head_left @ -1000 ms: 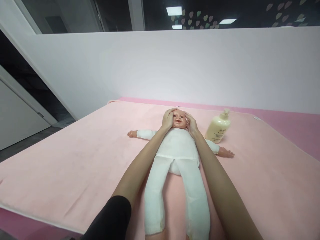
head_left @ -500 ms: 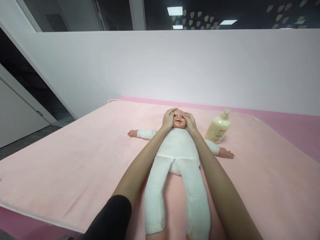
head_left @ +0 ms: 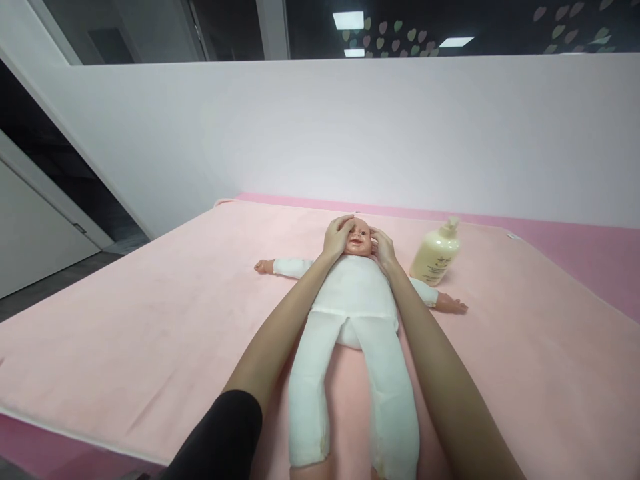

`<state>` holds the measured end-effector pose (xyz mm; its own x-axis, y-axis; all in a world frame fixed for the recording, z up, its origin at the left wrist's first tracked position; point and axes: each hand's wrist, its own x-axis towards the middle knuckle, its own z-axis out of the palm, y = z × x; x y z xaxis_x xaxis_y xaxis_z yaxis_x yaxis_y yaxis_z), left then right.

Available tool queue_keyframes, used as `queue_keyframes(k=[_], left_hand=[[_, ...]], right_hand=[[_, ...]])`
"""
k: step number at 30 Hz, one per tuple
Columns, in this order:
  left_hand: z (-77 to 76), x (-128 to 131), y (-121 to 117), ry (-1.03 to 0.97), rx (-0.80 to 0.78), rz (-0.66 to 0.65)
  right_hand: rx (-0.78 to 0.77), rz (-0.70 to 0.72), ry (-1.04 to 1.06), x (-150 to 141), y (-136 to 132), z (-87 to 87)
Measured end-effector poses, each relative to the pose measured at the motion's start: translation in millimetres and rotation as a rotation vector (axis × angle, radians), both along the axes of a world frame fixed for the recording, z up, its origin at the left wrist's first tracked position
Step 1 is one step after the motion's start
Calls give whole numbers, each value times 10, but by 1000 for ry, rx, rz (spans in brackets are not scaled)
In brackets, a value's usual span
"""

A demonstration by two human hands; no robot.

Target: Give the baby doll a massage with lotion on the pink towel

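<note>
Evidently busy at the head [head_left: 359, 243] of the doll [head_left: 356, 287]

Seemingly at a stroking or steadying step; hard to say which from this pose. Calling next, by the look of it, for light, even pressure from both sides, so as not to roll the doll's head or strain the neck.

With the left hand [head_left: 337, 235], cupping one side and the brow of the doll's head, fingers close together and curved, mostly hiding one eye. With the right hand [head_left: 384, 249], resting at the opposite side of the doll's head, fingers bent and slightly parted, apparently touching the temple. Pinching nothing visible with either; impossible to tell how firmly pressed.

Showing the doll face up on the pink cloth [head_left: 175, 300], arms stretched wide. Leaving a bottle [head_left: 434, 257] untouched just beyond the doll's arm, on the right hand's side.
</note>
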<state>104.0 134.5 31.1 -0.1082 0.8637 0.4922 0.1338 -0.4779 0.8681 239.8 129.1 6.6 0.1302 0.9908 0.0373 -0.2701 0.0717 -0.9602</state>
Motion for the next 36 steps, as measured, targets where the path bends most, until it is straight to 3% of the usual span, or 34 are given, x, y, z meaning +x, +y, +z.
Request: queue_keyframes(k=[4, 8, 11, 16, 20, 22, 26, 28, 32, 36], left_hand=[[-10, -10, 21, -16, -23, -36], [-35, -18, 46, -17, -12, 8], [-45, -22, 47, -8, -6, 22], [-40, -32, 16, -16, 8, -2], [-93, -58, -14, -81, 12, -61], [-146, -88, -32, -173, -40, -49], [-246, -178, -93, -395, -359, 5], [-274, -220, -128, -432, -445, 3], [-300, -268, -190, -310, -316, -17], [-308, -283, -264, 4, -103, -53]], right_hand=[[55, -33, -69, -8, -7, 16], [161, -133, -238, -29, 27, 19], [104, -157, -310, -40, 61, 19], [32, -145, -201, -29, 110, -26], [-30, -51, -56, -4, 99, -82], [-36, -65, -76, 15, 94, -114], [39, -180, -237, 69, 55, -175], [64, -225, -332, 92, -7, -184], [109, -244, -443, 97, -191, -144], [180, -138, -421, 77, -326, -75]])
